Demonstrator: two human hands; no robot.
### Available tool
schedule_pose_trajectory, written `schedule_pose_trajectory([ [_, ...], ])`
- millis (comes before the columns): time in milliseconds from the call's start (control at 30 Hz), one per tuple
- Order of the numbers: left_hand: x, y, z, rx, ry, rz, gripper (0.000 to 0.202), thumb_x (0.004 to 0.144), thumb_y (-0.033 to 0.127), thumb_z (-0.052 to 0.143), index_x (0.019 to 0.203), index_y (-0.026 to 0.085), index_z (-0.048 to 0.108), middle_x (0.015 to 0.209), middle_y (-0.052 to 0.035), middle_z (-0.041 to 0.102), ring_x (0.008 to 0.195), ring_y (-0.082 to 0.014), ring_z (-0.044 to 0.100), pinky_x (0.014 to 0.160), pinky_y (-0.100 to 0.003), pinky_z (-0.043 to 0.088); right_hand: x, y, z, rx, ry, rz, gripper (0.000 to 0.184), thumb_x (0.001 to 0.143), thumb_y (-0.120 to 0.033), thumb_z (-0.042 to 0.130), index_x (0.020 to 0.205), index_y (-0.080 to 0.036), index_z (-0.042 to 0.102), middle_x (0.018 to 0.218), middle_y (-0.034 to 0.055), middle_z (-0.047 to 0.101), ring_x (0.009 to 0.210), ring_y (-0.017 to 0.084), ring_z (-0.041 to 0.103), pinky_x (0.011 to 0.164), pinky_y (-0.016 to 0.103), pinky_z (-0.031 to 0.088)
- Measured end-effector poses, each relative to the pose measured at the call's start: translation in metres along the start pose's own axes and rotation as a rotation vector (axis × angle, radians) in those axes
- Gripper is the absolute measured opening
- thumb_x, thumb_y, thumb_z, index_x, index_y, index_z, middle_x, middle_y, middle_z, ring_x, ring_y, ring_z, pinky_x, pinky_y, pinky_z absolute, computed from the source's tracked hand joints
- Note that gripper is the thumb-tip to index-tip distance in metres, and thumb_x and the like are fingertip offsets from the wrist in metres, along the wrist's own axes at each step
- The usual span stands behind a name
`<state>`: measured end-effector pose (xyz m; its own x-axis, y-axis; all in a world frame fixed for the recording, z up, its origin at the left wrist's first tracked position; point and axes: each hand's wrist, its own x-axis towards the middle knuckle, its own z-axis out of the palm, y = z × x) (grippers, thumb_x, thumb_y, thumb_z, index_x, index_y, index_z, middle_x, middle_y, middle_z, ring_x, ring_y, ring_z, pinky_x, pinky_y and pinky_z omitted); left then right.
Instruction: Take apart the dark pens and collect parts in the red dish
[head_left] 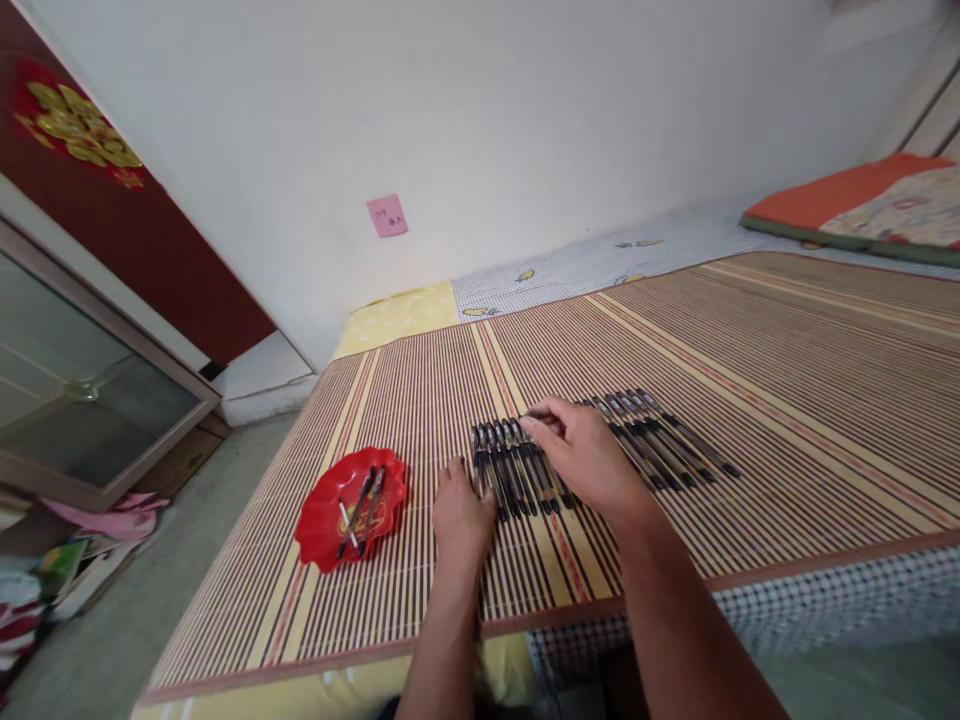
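Several black pens (517,470) lie side by side in a row on the striped bamboo mat (420,400). At the left end of this row my left hand (461,515) rests low, its thumb and fingers apart and touching the outermost pens. My right hand (589,455) reaches over the row, with thumb and forefinger closed at the upper end of a pen; the palm hides part of the row. To the right of that hand, more black pens (660,440) lie in a slanting line. A red scalloped plate (311,525) at the left holds two dark pens (367,510) and a short white stick (347,522).
The mat covers a bed with a yellow and checked sheet (405,305). Folded orange bedding (817,200) lies at the far right. A pink note (388,216) is stuck on the white wall. At left stand a glass-panelled cabinet (82,370) and items on the floor.
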<state>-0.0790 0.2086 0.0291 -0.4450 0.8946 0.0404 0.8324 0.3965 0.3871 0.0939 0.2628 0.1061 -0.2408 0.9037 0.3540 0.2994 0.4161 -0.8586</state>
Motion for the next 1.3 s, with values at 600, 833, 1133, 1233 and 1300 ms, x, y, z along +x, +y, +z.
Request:
schedule_pose_trajectory([
  [600,0.011,-0.032,-0.032,0.193,-0.147,-0.087,0.021,0.08,0.026,0.062,0.095,0.013,0.07,0.099,-0.0191,0.076,0.097,-0.0329,0.072,0.077,-0.036,0.047,-0.002,-0.002,0.001,-0.014,-0.03,0.029,0.021,0.095,-0.037,0.056,0.09,-0.019,0.067,0.082,0.006,0.07,0.075,0.019,0.063,0.067,0.031,0.047],
  [833,0.01,-0.035,-0.026,0.186,-0.12,-0.075,0.021,0.082,0.028,0.061,0.095,0.014,0.069,0.099,-0.0185,0.076,0.098,-0.0319,0.072,0.079,-0.036,0.048,-0.002,-0.001,0.005,-0.015,-0.029,0.009,0.021,0.095,-0.037,0.056,0.088,-0.02,0.066,0.08,0.005,0.069,0.073,0.019,0.063,0.066,0.03,0.046],
  [1133,0.01,-0.037,-0.026,0.136,-0.12,-0.059,0.015,0.079,0.027,0.061,0.087,0.015,0.066,0.093,-0.0179,0.075,0.091,-0.0307,0.071,0.076,-0.036,0.047,-0.002,0.001,0.01,-0.02,-0.046,0.007,0.02,0.095,-0.035,0.056,0.09,-0.019,0.066,0.08,0.0049,0.07,0.073,0.019,0.063,0.068,0.03,0.047],
  [1233,0.012,-0.045,-0.031,-0.073,-0.094,-0.053,0.008,0.076,0.026,0.063,0.075,0.019,0.059,0.079,-0.0115,0.069,0.081,-0.0274,0.067,0.071,-0.035,0.045,-0.001,0.003,0.012,-0.023,-0.055,0.011,0.019,0.095,-0.034,0.056,0.089,-0.019,0.066,0.081,0.0053,0.07,0.075,0.019,0.064,0.07,0.03,0.047],
  [1300,0.015,-0.053,-0.035,-0.273,-0.109,-0.03,0.011,0.076,0.026,0.06,0.07,0.021,0.052,0.069,-0.0046,0.06,0.072,-0.0224,0.062,0.065,-0.032,0.043,0.0,0.004,0.014,-0.023,-0.057,0.009,0.018,0.094,-0.033,0.057,0.088,-0.019,0.065,0.081,0.0055,0.07,0.075,0.019,0.064,0.07,0.03,0.047],
])
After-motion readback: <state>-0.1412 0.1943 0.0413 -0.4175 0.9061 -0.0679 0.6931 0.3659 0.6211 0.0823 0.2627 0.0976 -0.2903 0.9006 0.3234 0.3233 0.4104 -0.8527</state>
